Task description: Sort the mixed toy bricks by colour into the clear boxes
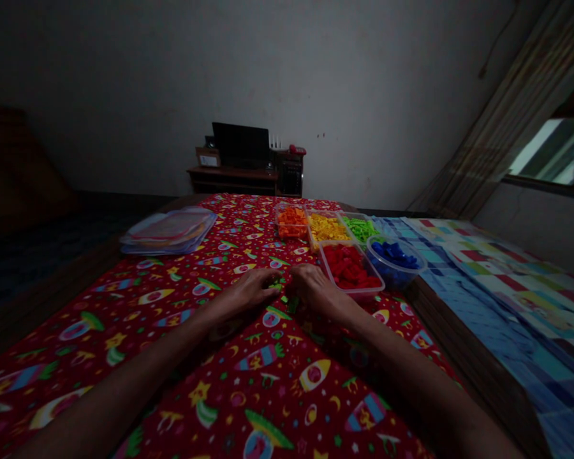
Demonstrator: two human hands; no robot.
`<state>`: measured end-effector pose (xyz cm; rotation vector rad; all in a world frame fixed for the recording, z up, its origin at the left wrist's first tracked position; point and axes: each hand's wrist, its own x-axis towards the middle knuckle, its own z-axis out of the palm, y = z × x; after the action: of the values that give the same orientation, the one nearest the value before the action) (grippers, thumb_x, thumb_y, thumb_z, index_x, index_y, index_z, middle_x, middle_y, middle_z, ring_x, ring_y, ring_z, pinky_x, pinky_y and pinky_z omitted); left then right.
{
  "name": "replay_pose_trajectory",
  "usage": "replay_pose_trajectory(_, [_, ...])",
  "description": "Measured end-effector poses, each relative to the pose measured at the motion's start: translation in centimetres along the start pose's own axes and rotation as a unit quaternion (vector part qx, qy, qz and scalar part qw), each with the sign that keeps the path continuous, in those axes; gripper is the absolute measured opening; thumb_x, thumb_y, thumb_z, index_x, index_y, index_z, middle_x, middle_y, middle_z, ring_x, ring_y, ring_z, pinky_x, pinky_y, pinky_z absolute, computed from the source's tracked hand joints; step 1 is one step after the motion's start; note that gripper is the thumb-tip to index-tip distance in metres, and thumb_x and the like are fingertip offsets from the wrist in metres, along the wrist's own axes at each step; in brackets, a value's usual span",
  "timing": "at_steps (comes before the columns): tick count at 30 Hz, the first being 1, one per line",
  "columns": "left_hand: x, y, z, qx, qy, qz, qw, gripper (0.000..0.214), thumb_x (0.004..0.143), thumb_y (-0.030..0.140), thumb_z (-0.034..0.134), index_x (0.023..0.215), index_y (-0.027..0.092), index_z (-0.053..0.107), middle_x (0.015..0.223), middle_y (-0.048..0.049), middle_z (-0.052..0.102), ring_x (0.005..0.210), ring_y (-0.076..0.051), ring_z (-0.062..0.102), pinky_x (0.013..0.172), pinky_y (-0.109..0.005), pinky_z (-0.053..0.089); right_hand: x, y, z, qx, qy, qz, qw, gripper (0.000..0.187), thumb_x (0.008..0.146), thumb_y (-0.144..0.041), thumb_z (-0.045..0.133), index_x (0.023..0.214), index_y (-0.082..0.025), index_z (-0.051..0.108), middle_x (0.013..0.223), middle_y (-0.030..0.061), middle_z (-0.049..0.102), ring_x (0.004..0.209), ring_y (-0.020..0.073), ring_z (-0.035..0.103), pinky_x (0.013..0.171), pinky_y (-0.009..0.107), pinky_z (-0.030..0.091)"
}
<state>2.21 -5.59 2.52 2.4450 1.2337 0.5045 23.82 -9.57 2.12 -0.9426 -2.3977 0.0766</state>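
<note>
Left hand and right hand lie on the red cloth, fingertips nearly meeting — whether either grip holds anything, I cannot tell. A tub of red bricks sits beside the right hand.

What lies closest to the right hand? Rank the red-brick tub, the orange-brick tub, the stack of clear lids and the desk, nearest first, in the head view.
From the right hand:
1. red-brick tub, just to its right.
2. orange-brick tub, farther back in the row.
3. stack of clear lids, far left on the cloth.
4. desk, against the back wall.
</note>
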Motion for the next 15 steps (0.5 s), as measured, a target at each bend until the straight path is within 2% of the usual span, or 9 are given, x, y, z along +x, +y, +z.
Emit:
replay_pose_trajectory(4, [0.3, -0.2, -0.1, -0.044, -0.001, -0.014, 0.999, 0.039, 0.077, 0.038, 0.056, 0.11, 0.02, 0.066, 0.103, -0.0042, 0.071, 0.089, -0.021, 0.065, 0.078, -0.027, 0.048, 0.5, 0.4, 1.3, 0.042, 0.009, 0.0, 0.999, 0.035, 0.09, -0.012, 0.042, 0.125, -0.015, 0.045, 0.107, 0.0114, 0.058, 0.099, 0.0198, 0.053, 0.088, 0.036, 0.044])
replay_pose_trajectory(11, [0.7, -0.5, 0.1, -0.066, 0.001, -0.035, 0.997, 0.037, 0.067, 0.029, 0.062, 0.102, 0.021, 0.071, 0.095, -0.0017, 0.072, 0.084, -0.021, 0.064, 0.075, -0.026, 0.048, 1.5, 0.3, 1.8, 0.09, -0.016, 0.04, 0.995, 0.045, 0.083, -0.008, 0.051, 0.127, -0.015, 0.047, 0.111, 0.0122, 0.062, 0.103, 0.0217, 0.056, 0.088, 0.037, 0.044])
replay_pose_trajectory(15, [1.0, -1.0, 0.6, -0.112, -0.018, -0.059, 0.992, 0.041, 0.062, 0.023, 0.06, 0.102, 0.02, 0.069, 0.085, 0.0006, 0.071, 0.075, -0.018, 0.062, 0.067, -0.023, 0.047, 2.5, -0.6, 2.2, 0.137, -0.026, 0.043, 0.989, 0.046, 0.082, -0.016, 0.057, 0.127, -0.015, 0.048, 0.116, 0.0125, 0.062, 0.104, 0.0216, 0.057, 0.086, 0.034, 0.044])
